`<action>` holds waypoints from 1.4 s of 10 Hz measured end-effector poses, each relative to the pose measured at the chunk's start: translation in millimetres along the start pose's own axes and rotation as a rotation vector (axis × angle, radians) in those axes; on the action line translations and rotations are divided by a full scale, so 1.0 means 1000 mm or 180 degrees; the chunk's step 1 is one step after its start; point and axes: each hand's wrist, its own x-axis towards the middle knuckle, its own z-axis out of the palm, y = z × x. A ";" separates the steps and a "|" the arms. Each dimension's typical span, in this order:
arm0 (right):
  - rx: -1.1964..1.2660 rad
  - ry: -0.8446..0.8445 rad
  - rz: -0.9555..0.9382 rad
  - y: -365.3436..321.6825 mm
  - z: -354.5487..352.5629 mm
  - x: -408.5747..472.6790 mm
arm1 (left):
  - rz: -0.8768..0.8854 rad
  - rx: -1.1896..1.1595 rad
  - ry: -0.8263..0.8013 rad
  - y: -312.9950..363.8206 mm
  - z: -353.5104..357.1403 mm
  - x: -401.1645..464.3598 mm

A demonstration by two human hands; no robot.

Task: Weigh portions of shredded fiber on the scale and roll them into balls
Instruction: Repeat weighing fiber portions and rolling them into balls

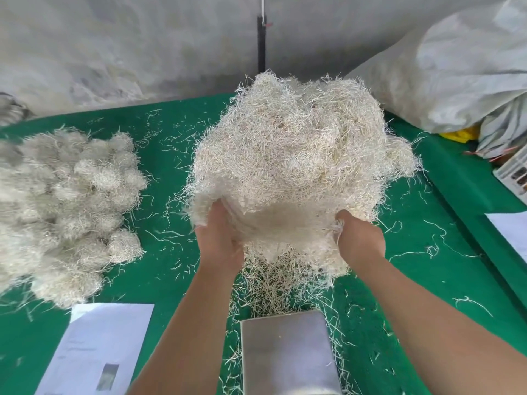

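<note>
A big pale mass of shredded fiber [299,155] is lifted above the green table [171,155], held from below at its near edge. My left hand [218,238] grips its lower left side, fingers buried in the strands. My right hand [360,238] grips its lower right side. Loose fiber [273,286] lies under the mass, just behind the steel scale platform [288,352], which is bare. A heap of rolled fiber balls [71,201] sits at the left.
White paper sheets lie at the near left [97,349] and right edge [510,232]. Large grey-white sacks [456,67] stand at the back right, with a white crate [513,172] below them. A black pole [261,44] rises behind the table. Stray strands litter the cloth.
</note>
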 end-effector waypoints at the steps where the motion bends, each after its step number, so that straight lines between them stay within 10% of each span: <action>1: 0.0556 -0.0418 0.0422 0.006 0.000 0.007 | 0.0341 0.0339 -0.0204 0.000 -0.008 -0.001; 4: 0.1160 -0.1084 0.0711 0.047 0.009 0.008 | 0.0103 -0.0958 -0.0139 0.042 -0.018 -0.010; 5: 0.1310 -0.1776 0.0046 0.031 0.001 -0.002 | 0.0275 -0.0581 -0.0159 0.042 -0.013 -0.016; 7: 0.0204 -0.1441 -0.1031 -0.021 -0.044 -0.015 | -0.0104 -0.0740 -0.0023 0.032 0.017 -0.029; 8: 0.0855 -0.1280 -0.1331 -0.057 -0.043 -0.034 | -0.0324 -0.1011 -0.0399 0.027 0.026 -0.040; 12: 0.1235 -0.0735 -0.0091 -0.051 0.003 -0.004 | -0.0365 -0.1221 -0.1310 0.040 0.004 -0.030; 14: 0.2518 -0.0996 0.0931 -0.028 0.001 0.035 | -0.0279 0.0066 -0.0353 0.011 0.001 -0.024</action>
